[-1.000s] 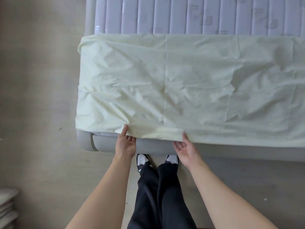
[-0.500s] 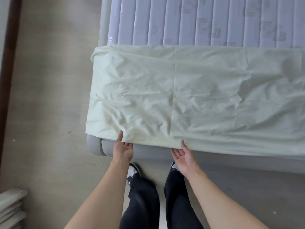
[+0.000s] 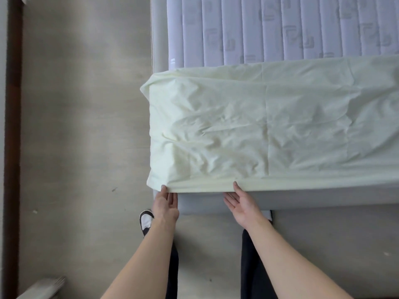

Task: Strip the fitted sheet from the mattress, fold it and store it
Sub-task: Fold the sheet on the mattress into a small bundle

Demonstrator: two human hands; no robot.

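While the left hand (image 3: 165,204) is pinching the near hem of the pale yellow fitted sheet (image 3: 269,126) close to its left corner, thumb on top and fingers tucked under the cloth, the right hand (image 3: 241,201) is doing the same further along the hem, palm turned up. The sheet is lying folded into a long creased band across the near end of the mattress (image 3: 280,29), whose quilted top is showing beyond it. Below the hem the grey bed frame (image 3: 200,202) is showing, with the person's shoe (image 3: 146,221) on the floor (image 3: 75,147).
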